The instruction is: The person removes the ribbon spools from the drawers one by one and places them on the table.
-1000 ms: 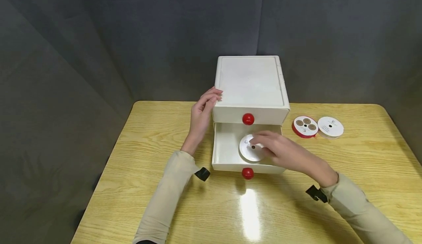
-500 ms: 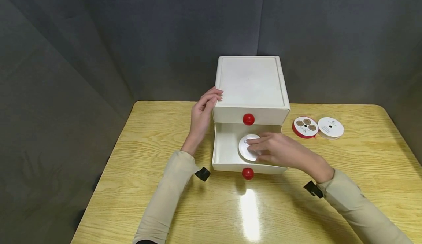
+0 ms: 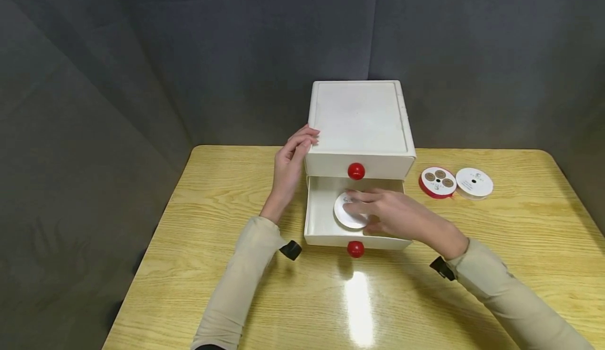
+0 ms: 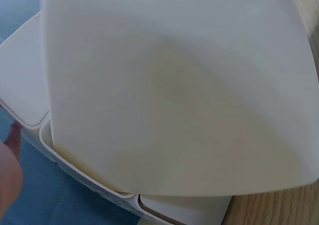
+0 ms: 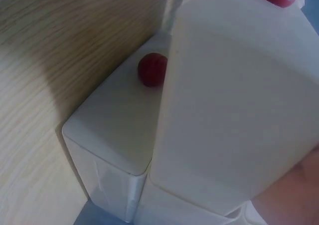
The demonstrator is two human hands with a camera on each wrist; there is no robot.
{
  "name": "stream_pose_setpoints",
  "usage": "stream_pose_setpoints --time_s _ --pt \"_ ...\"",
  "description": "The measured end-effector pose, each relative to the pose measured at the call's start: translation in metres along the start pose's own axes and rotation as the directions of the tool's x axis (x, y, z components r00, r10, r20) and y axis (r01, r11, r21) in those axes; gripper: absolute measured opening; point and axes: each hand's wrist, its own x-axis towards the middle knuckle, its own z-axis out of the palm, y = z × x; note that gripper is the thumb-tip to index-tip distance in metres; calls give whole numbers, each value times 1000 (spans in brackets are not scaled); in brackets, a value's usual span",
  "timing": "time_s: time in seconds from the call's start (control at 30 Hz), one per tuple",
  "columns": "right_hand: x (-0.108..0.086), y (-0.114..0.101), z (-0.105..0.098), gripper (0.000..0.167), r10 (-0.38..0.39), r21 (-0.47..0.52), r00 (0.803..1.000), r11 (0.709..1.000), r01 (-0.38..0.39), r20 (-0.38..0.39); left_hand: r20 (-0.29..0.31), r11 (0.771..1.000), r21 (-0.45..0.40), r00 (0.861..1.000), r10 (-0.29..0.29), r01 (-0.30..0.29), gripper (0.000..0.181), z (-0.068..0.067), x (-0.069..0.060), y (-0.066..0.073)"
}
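A white drawer unit (image 3: 357, 119) stands on the table. Its lower drawer (image 3: 321, 218) is pulled out, and a white ribbon spool (image 3: 344, 216) lies flat inside. My right hand (image 3: 402, 214) reaches into this drawer from the right, fingers across the spool's top and thumb low by its near right edge. Those fingers hide part of the spool. My left hand (image 3: 289, 161) rests on the unit's upper left front edge, fingertips on the top. Both wrist views show mostly white drawer walls, with just a piece of each hand; neither shows the spool.
Right of the unit, a red ribbon spool (image 3: 438, 183) and another white spool (image 3: 474, 183) lie side by side on the wooden table (image 3: 227, 197). Red knobs (image 3: 356, 171) mark both drawer fronts. Dark cloth (image 3: 264, 50) hangs behind the table.
The right hand has shifted a little left, and the white spool in the drawer has slid left with it. The left hand, drawers and other spools are unmoved.
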Motion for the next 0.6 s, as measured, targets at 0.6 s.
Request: stream_pose_setpoints --time_s 0.6 --pt "7 -2 1 34 8 108 998 994 -1 -67 -5 1000 -2 1000 -15 15 21 0 0 1"
